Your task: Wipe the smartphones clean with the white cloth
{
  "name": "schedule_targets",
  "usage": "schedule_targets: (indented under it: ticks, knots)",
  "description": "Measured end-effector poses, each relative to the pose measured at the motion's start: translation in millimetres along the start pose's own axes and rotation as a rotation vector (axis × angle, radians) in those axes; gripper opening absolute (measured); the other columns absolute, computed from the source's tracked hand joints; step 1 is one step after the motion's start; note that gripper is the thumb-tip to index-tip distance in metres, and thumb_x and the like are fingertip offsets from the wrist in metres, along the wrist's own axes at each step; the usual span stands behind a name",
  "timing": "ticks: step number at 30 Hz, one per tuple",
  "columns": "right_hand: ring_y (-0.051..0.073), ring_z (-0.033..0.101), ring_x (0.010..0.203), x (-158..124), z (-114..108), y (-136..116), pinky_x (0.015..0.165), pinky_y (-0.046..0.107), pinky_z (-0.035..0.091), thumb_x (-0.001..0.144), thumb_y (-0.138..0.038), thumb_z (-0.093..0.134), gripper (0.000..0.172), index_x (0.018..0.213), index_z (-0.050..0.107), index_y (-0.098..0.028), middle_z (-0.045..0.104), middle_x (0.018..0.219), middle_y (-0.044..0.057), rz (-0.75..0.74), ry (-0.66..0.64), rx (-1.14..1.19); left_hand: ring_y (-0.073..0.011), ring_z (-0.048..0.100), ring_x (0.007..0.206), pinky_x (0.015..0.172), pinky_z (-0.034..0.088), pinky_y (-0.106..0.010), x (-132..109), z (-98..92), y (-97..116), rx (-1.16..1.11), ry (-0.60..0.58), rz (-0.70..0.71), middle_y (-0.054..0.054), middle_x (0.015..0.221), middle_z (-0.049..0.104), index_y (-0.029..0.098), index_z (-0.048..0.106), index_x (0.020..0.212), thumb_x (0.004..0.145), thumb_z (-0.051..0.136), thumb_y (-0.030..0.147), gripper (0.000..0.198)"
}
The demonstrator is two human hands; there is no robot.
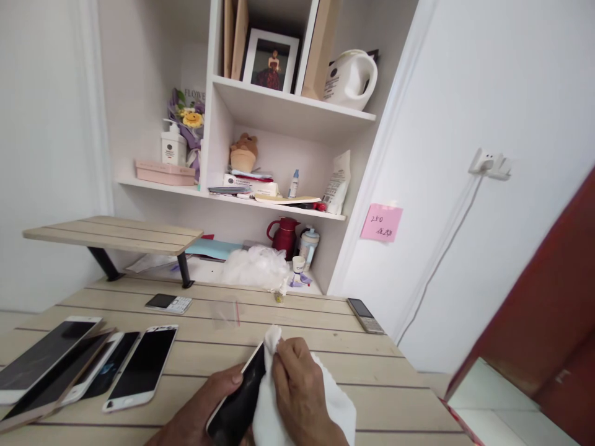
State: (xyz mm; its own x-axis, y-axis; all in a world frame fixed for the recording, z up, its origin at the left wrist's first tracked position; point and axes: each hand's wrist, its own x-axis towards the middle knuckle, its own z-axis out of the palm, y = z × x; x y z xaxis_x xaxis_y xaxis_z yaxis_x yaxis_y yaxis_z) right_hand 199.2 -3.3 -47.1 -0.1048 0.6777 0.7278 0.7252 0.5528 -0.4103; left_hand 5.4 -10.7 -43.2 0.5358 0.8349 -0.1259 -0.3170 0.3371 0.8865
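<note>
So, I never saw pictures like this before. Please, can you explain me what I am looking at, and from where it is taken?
There is no machine here, only a person's two bare hands. The picture comes from a camera worn on the head, which looks forward and down. The left hand holds a smartphone with a dark screen, and the right hand holds a white cloth against it. On the wooden table, more smartphones lie at the left, and two keypad phones lie farther ahead.
</note>
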Motion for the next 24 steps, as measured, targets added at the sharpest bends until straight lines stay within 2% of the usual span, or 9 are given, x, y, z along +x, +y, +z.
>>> schedule_targets:
  ticks: [4,7,10,12,15,19,24]
  knots:
    - [0.018,0.057,0.069,5,-2,7,0.064,0.029,0.042,0.100,-0.016,0.038,0.025,0.098,0.063,-0.021,0.052,0.081,0.002,0.092,0.067,0.019,-0.0236,0.061,0.079,0.076,0.048,-0.034,-1,2.2,3,0.064,-0.174,0.049,-0.011,0.082,0.071,0.012,0.072,0.104,0.091,0.053,0.050,0.045]
    - [0.017,0.057,0.068,2,1,5,0.063,0.029,0.042,0.099,-0.015,0.039,0.025,0.091,0.062,-0.022,0.052,0.079,0.001,0.087,0.057,0.028,-0.0230,0.060,0.077,0.069,0.049,-0.033,1,1.7,0,0.005,-0.092,0.082,-0.008,0.084,0.070,0.017,0.071,0.115,0.086,0.062,0.045,0.041]
    - [0.017,0.058,0.070,-2,4,0,0.064,0.028,0.043,0.098,-0.014,0.038,0.026,0.100,0.063,-0.023,0.054,0.085,0.003,0.015,0.003,0.051,-0.0242,0.061,0.080,0.072,0.051,-0.033,3,-1.5,-3,0.000,0.021,0.116,-0.008,0.091,0.072,0.021,0.073,0.114,0.077,0.072,0.049,0.046]
    - [0.017,0.058,0.071,-3,4,-2,0.063,0.028,0.043,0.098,-0.013,0.038,0.028,0.108,0.062,-0.023,0.054,0.088,0.003,-0.022,-0.002,0.054,-0.0226,0.061,0.077,0.074,0.050,-0.032,5,-2.9,-5,0.039,-0.010,0.136,-0.007,0.090,0.072,0.022,0.075,0.110,0.077,0.074,0.050,0.044]
    - [0.017,0.057,0.069,1,1,1,0.063,0.028,0.042,0.097,-0.013,0.039,0.025,0.094,0.062,-0.022,0.053,0.082,0.002,0.019,0.063,0.044,-0.0171,0.056,0.064,0.064,0.047,-0.029,11,-1.8,-6,0.089,-0.118,0.152,-0.004,0.076,0.068,0.019,0.073,0.114,0.082,0.069,0.050,0.045]
    - [0.016,0.056,0.069,7,-3,2,0.064,0.027,0.043,0.098,-0.012,0.039,0.025,0.088,0.060,-0.022,0.052,0.079,0.001,0.050,0.097,0.060,-0.0168,0.055,0.066,0.061,0.042,-0.027,16,1.9,-4,0.152,-0.198,0.206,-0.005,0.075,0.067,0.016,0.071,0.120,0.084,0.068,0.050,0.050]
    - [0.016,0.057,0.073,5,-3,1,0.066,0.026,0.045,0.098,-0.012,0.036,0.026,0.092,0.060,-0.021,0.053,0.086,0.003,-0.021,0.070,0.097,-0.0179,0.052,0.077,0.078,0.041,-0.031,16,-2.4,-2,0.285,-0.215,0.343,-0.006,0.091,0.067,0.018,0.069,0.126,0.087,0.067,0.042,0.045]
